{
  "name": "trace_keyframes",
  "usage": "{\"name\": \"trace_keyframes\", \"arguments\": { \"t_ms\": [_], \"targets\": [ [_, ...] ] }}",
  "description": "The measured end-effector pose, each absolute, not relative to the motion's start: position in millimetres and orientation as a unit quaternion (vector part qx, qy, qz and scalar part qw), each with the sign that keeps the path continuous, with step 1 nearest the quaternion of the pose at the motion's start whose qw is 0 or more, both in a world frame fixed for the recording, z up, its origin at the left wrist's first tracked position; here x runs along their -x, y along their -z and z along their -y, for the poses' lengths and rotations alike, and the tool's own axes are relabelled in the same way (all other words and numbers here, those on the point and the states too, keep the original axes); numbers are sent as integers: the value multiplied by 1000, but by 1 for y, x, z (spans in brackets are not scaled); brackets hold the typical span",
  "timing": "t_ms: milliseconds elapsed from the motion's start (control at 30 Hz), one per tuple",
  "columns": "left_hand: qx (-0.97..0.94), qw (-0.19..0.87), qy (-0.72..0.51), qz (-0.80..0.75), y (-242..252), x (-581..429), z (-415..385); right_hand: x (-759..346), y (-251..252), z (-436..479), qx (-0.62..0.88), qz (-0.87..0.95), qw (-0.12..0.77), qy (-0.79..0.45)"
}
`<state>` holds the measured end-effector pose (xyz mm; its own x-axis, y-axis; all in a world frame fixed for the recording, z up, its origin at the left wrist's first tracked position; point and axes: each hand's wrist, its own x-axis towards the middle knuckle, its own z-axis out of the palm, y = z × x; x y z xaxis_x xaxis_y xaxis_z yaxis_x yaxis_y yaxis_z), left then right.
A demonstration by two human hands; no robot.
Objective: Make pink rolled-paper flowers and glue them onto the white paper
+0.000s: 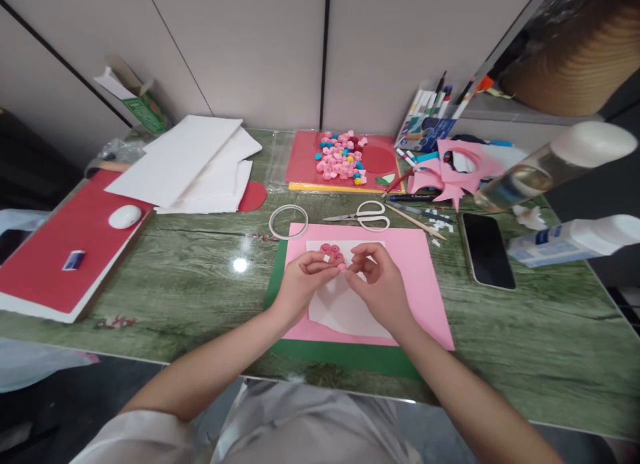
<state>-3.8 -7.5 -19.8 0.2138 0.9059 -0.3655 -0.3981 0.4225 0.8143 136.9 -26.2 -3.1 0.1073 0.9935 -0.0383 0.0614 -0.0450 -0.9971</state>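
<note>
On a white sheet (350,314) with a pale pink shape, a few dark-pink rolled paper coils (335,249) sit near the top edge. Just below them, my left hand (305,277) pinches a small pink paper roll (342,267) between thumb and fingers. A tiny white square (327,258) shows by its fingertips. My right hand (380,281) is close on the other side, its thumb at the roll and its index finger curved apart from the thumb. Beneath the white sheet lie pink paper (425,284) and a green sheet (340,356).
White-handled scissors (371,216), a tape ring (289,222) and a wooden stick (415,221) lie beyond the paper. Behind are many coloured paper rolls (340,159). A phone (487,251) and bottles (555,241) stand right; a red board (60,244) with a mouse (125,217) lies left.
</note>
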Motion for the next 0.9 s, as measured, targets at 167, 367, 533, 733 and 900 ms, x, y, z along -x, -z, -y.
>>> {"name": "trace_keyframes", "arguments": {
  "t_ms": [167, 367, 533, 733, 900],
  "targets": [
    [-295, 721, -453, -434, 22, 4, 8, -136, 3, 26, 554, 484, 499, -458],
    [-291, 725, -453, -429, 23, 3, 8, -135, 1, 27, 560, 495, 492, -448],
    [-290, 723, -453, -434, 23, 3, 8, -135, 1, 27, 558, 490, 491, -455],
    [-287, 727, -452, -431, 22, 3, 8, -136, 3, 27, 559, 481, 491, -464],
    [-280, 721, -465, -430, 20, 2, 9, -137, 4, 26, 563, 481, 483, -468]
  ]
}}
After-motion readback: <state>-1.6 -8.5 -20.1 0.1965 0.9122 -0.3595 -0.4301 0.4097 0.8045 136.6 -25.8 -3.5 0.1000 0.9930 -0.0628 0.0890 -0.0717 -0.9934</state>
